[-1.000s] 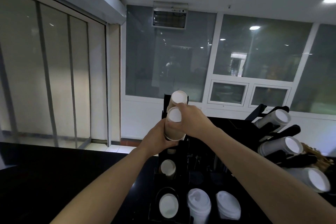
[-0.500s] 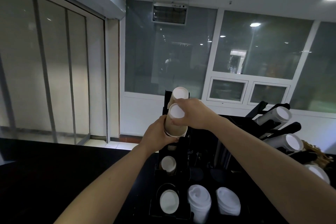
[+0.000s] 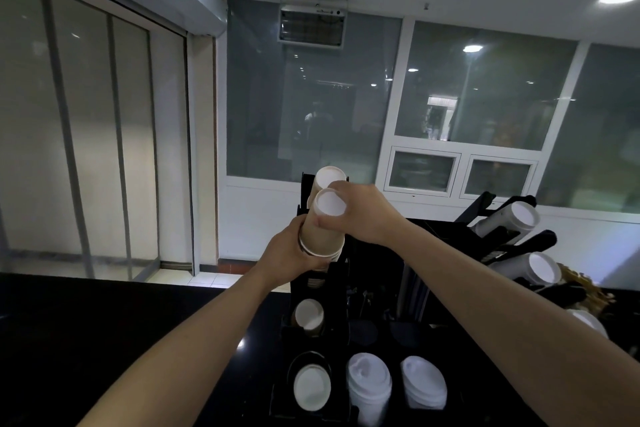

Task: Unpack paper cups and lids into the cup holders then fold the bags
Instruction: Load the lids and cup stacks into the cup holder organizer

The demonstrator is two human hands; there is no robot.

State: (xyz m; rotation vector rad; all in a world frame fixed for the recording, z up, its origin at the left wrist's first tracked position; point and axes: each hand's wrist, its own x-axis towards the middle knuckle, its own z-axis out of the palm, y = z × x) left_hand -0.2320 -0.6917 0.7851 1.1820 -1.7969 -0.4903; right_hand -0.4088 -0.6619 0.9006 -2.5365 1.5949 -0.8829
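Paper cups: brown stack, white bases facing the camera, tilted, held above the top slot of the black cup holder.
Second stack: same brown cups, just behind, partly hidden by the right hand.
Writing: none legible on cups or holder; mark on the wall unit too small to read.
Left hand: fingers curled round the lower end of the held stack.
Right hand: fingers wrapped over the upper end, thumb near the white base.
Lower slots: cup bases and showing.
Lids: white, two stacks in front wells.
Side rack: angled tubes of white-ended cups, right.
Counter: black, glossy.
Background: glazed partitions, ceiling lights.
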